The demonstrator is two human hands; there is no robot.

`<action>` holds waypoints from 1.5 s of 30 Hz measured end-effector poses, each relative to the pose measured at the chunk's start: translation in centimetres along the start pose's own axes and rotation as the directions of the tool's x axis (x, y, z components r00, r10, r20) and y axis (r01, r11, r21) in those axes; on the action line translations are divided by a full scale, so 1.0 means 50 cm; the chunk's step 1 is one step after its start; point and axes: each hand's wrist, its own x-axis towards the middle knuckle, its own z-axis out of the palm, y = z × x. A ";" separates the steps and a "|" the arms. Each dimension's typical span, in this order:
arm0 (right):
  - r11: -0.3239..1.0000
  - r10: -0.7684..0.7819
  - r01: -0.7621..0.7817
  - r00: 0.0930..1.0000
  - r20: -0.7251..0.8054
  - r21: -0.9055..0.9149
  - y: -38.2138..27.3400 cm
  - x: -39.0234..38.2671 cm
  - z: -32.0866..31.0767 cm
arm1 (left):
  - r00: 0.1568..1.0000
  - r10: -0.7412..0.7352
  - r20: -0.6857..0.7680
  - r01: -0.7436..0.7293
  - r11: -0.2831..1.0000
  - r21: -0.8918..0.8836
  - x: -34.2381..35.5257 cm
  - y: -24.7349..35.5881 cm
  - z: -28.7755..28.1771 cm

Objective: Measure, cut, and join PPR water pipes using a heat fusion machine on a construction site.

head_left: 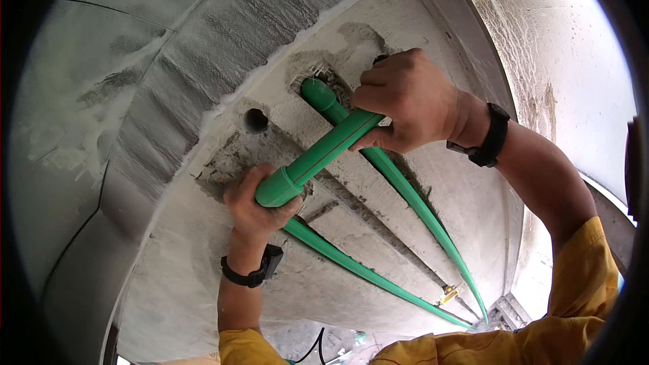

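A short green pipe slants across the wall between my hands. My left hand is wrapped round the green fitting at its lower left end. My right hand grips the upper right end, which the fingers hide; a dark bit shows above the knuckles. Behind it, a long green pipe with a rounded green fitting at its top lies in a wall groove. Another long green pipe runs down from beside my left hand; whether it joins the held fitting is hidden.
The rough plaster wall has a round dark hole above my left hand. A brass valve-like fitting sits low in the middle groove. Grey tiled surface borders the left, and a framed bright window the right.
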 end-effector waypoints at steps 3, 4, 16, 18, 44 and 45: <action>1.000 0.005 -0.006 1.000 -0.026 -0.025 -0.006 0.001 -0.003 | 0.999 -0.039 0.004 0.039 0.998 -0.047 0.000 -0.003 0.004; 0.999 0.014 -0.015 1.000 -0.015 -0.039 -0.007 0.000 -0.005 | 1.000 0.004 -0.006 -0.004 1.000 -0.006 0.004 -0.001 0.004; 0.995 -0.074 0.070 0.995 -0.066 -0.066 -0.008 0.007 0.001 | 0.990 0.121 -0.078 -0.115 0.990 0.082 0.008 0.009 -0.002; 0.995 -0.070 0.068 0.997 -0.036 -0.067 -0.007 0.002 0.003 | 0.986 0.136 -0.095 -0.128 0.988 0.081 0.013 0.008 0.002; 0.985 -0.154 0.158 0.986 0.065 -0.074 0.016 0.010 0.001 | 0.873 -0.437 0.215 0.345 0.866 0.362 -0.496 0.262 0.149; 0.983 -0.163 0.168 0.984 0.069 -0.078 0.017 0.015 0.002 | 0.850 -0.478 0.222 0.342 0.821 0.458 -0.492 0.264 0.151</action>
